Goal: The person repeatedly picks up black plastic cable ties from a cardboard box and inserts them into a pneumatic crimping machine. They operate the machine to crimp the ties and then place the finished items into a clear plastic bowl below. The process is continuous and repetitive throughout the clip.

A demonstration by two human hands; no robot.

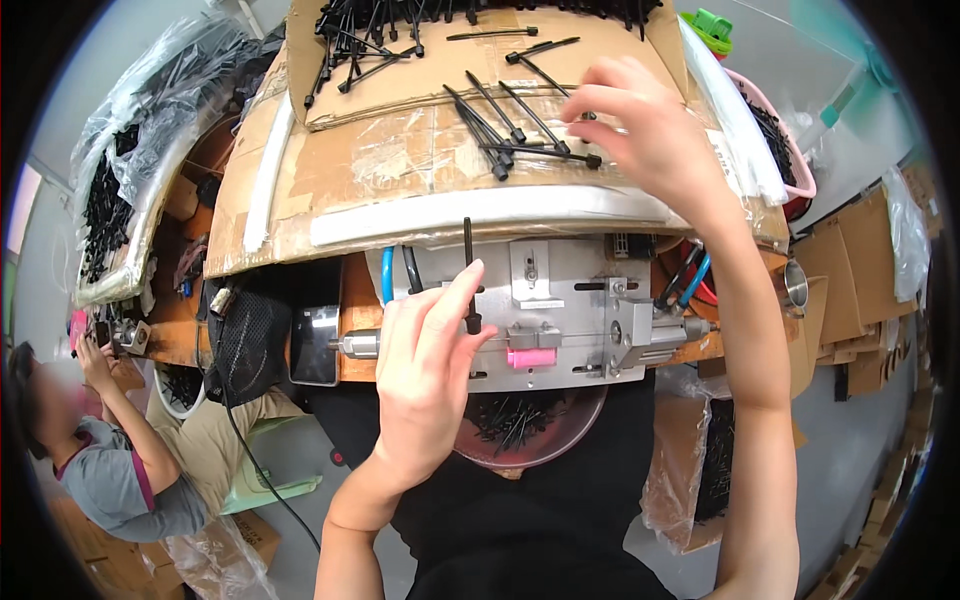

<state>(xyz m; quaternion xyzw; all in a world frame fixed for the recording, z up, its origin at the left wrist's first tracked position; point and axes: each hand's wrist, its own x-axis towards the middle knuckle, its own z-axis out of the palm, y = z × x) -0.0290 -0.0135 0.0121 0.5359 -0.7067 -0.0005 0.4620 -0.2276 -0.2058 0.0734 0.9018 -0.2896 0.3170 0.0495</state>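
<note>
My left hand (425, 375) is closed in front of the metal fixture. Between its thumb and fingers is a slim black rod (468, 250), upright, its thicker knobbed end at the thumb. My right hand (640, 125) is raised over the cardboard surface, its fingers curled and the thumb set apart. A small dark end shows in the gap, and the hand does not appear to grip it. Beside these fingers lies a loose group of similar black rods (500, 135). A pink block (531, 357) sits at the front of the metal fixture (580, 290), right of my left hand.
A cardboard box (420, 85) holds many more rods at the back. A reddish bowl of rods (580, 430) sits below the fixture. A phone (315, 345) and black mesh bag (250, 330) lie left. Another person (130, 470) sits at far left, hands raised. Blue hoses (388, 275) flank the fixture.
</note>
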